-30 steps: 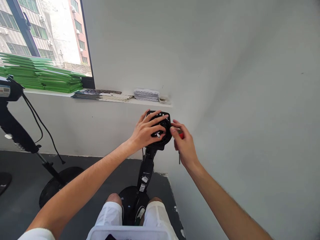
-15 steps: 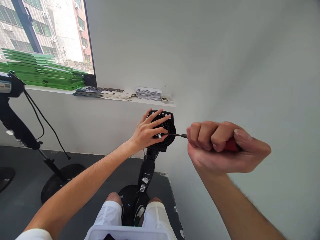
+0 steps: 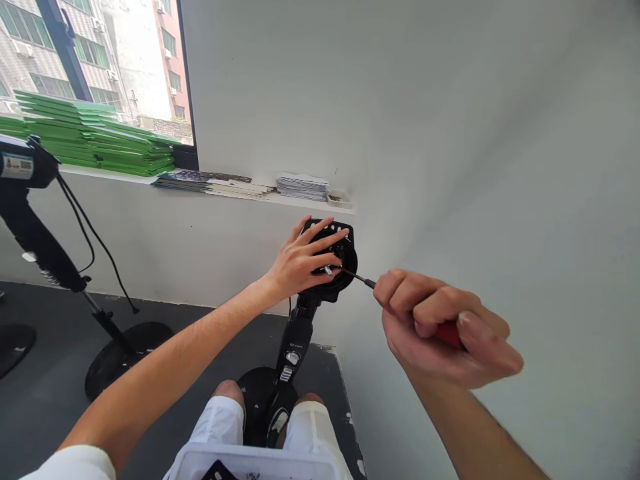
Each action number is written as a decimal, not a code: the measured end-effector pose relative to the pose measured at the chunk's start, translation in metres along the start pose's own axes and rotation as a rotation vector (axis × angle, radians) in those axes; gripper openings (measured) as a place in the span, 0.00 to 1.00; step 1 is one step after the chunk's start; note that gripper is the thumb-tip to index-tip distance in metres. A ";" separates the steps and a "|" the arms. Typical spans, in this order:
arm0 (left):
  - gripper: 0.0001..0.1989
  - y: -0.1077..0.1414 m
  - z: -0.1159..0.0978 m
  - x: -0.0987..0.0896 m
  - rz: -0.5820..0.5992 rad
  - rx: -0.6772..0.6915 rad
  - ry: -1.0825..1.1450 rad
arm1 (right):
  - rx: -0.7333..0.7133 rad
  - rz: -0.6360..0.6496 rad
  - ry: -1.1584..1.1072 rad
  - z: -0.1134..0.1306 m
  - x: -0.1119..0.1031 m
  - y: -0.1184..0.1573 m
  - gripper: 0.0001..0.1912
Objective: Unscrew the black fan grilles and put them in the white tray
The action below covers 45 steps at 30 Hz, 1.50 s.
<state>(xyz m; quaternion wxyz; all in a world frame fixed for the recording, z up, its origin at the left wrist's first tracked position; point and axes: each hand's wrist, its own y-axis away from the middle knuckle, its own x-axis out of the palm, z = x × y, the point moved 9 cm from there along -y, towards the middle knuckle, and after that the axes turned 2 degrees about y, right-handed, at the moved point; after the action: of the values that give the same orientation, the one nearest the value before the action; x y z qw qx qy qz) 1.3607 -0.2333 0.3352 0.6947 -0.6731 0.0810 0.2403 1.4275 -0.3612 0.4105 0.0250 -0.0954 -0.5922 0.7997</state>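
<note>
The head of a black standing fan [image 3: 349, 277], without a grille or blades, faces me with a bare metal shaft [image 3: 328, 271] sticking out of it. My left hand [image 3: 300, 260] grips this fan head, fingers spread over its front. Its thumb and forefinger lie either side of the shaft, close to the tip of a screwdriver [image 3: 369, 283]. My right hand [image 3: 445, 327] is closed around the screwdriver's red handle, and the thin blade slants up to the left into the housing. What the tip touches is hidden by my left fingers.
A white tray [image 3: 260, 453] sits on my lap, above the fan's round base [image 3: 257, 400]. Another black fan stand [image 3: 40, 233] with cables is at left. On the sill lie green sheets [image 3: 100, 140], papers [image 3: 303, 187] and a small box [image 3: 340, 199]. A wall rises at right.
My right hand has dropped and shifted slightly left, so the screwdriver now slopes instead of lying nearly level. The view has shifted a little; my left hand stays on the fan head.
</note>
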 end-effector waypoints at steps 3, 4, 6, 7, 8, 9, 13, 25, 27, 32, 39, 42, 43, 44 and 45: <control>0.09 -0.001 -0.001 -0.001 -0.004 0.009 0.000 | 0.010 -0.018 0.018 0.000 -0.007 0.006 0.19; 0.09 -0.001 -0.001 -0.001 -0.003 0.007 0.001 | 0.025 -0.033 0.021 -0.002 -0.010 0.007 0.19; 0.08 -0.001 -0.001 -0.001 0.003 -0.001 0.004 | 0.055 -0.060 0.026 -0.004 -0.015 0.009 0.19; 0.07 -0.001 0.000 -0.001 0.007 -0.006 0.005 | 0.056 -0.070 0.025 -0.004 -0.016 0.009 0.19; 0.07 -0.001 0.000 0.000 0.010 -0.009 0.004 | 0.051 -0.077 0.024 -0.003 -0.016 0.009 0.18; 0.07 -0.001 0.000 0.000 0.011 -0.013 0.003 | 0.040 -0.079 0.023 -0.002 -0.016 0.009 0.18; 0.08 0.000 0.000 0.000 0.013 -0.013 -0.003 | 0.015 -0.075 0.021 0.000 -0.014 0.007 0.18; 0.05 0.000 0.006 0.006 0.069 -0.023 0.029 | -0.250 0.322 0.570 0.020 0.030 0.045 0.15; 0.05 0.001 0.005 0.006 0.072 -0.012 0.031 | -0.246 0.372 0.660 0.024 0.030 0.042 0.18; 0.16 -0.001 0.006 0.000 0.110 -0.019 0.079 | -0.194 0.535 0.945 0.028 0.032 0.027 0.05; 0.49 -0.001 0.029 -0.002 0.118 -0.253 0.148 | -0.363 0.473 1.666 0.052 0.020 0.011 0.16; 0.46 0.001 0.034 0.005 0.193 -0.344 0.209 | -0.284 0.476 1.654 0.049 0.015 0.002 0.16; 0.45 0.002 0.034 0.006 0.214 -0.364 0.216 | -0.230 0.517 1.590 0.045 0.014 0.001 0.13; 0.45 0.002 0.035 0.006 0.227 -0.378 0.216 | -0.188 0.556 1.534 0.041 0.015 -0.001 0.13; 0.45 0.001 0.034 0.005 0.236 -0.386 0.212 | -0.165 0.586 1.511 0.039 0.016 -0.002 0.15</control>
<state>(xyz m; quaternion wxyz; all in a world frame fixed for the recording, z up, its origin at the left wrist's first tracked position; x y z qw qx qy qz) 1.3570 -0.1989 0.3348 0.5080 -0.8008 0.1840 0.2586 1.4045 -0.3950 0.4215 0.2007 -0.7618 -0.4233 0.4474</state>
